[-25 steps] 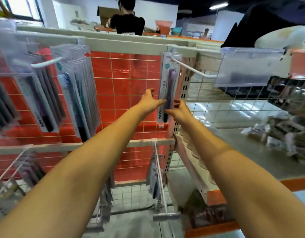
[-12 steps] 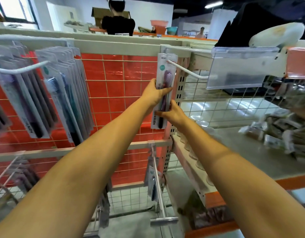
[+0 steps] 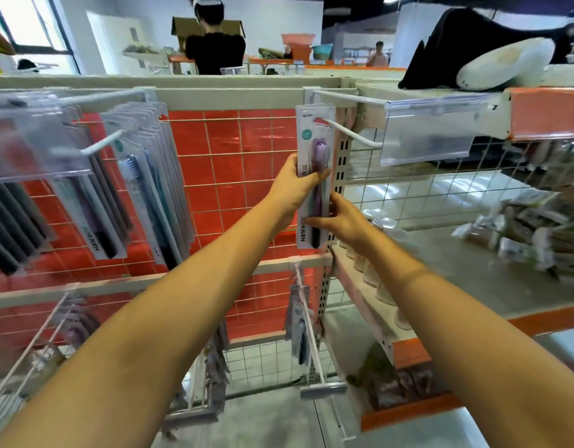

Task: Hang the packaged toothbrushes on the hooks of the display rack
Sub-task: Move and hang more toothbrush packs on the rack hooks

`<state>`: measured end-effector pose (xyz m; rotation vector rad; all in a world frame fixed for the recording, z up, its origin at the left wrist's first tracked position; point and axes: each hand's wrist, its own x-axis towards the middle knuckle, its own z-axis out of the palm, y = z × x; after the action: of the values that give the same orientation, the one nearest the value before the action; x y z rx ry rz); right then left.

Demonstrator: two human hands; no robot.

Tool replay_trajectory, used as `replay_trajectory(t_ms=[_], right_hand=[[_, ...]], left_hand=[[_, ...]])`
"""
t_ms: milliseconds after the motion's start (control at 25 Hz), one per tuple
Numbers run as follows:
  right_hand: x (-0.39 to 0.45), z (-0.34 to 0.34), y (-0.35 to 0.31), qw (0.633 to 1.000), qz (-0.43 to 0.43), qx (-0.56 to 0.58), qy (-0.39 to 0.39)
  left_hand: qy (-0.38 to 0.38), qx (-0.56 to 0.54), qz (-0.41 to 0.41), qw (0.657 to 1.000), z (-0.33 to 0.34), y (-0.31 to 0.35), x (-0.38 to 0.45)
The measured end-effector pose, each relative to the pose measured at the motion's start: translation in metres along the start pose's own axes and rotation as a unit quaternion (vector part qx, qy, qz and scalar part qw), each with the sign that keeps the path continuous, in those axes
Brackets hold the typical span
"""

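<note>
Both forearms reach far forward to the rack. The right hand (image 3: pixel 342 219) pinches the lower right edge of the packaged toothbrush (image 3: pixel 314 176); the left hand (image 3: pixel 293 185), slightly higher, grips its middle, thumb across the front. The package hangs upright on the white hook (image 3: pixel 353 134), before the orange grid panel (image 3: pixel 234 176).

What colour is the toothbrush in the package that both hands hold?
Purple, seen in the head view: the toothbrush inside its clear package.
</note>
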<state>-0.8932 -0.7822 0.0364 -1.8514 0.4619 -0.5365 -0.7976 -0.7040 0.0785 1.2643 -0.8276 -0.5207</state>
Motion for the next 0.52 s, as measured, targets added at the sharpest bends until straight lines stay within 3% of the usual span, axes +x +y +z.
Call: replay_trajectory(t_ms=[280,520], right_hand=[[-0.025,0.003,-0.008,0.999,-0.033,-0.018,-0.011],[-0.049,0.013,-0.005,1.000,-0.011,-0.001,-0.017]], left_hand=[[-0.022,0.022,-0.005,1.000,-0.001,0.006,-0.022],[-0.014,0.021,0.000,1.000,-0.008,0.001,-0.045]])
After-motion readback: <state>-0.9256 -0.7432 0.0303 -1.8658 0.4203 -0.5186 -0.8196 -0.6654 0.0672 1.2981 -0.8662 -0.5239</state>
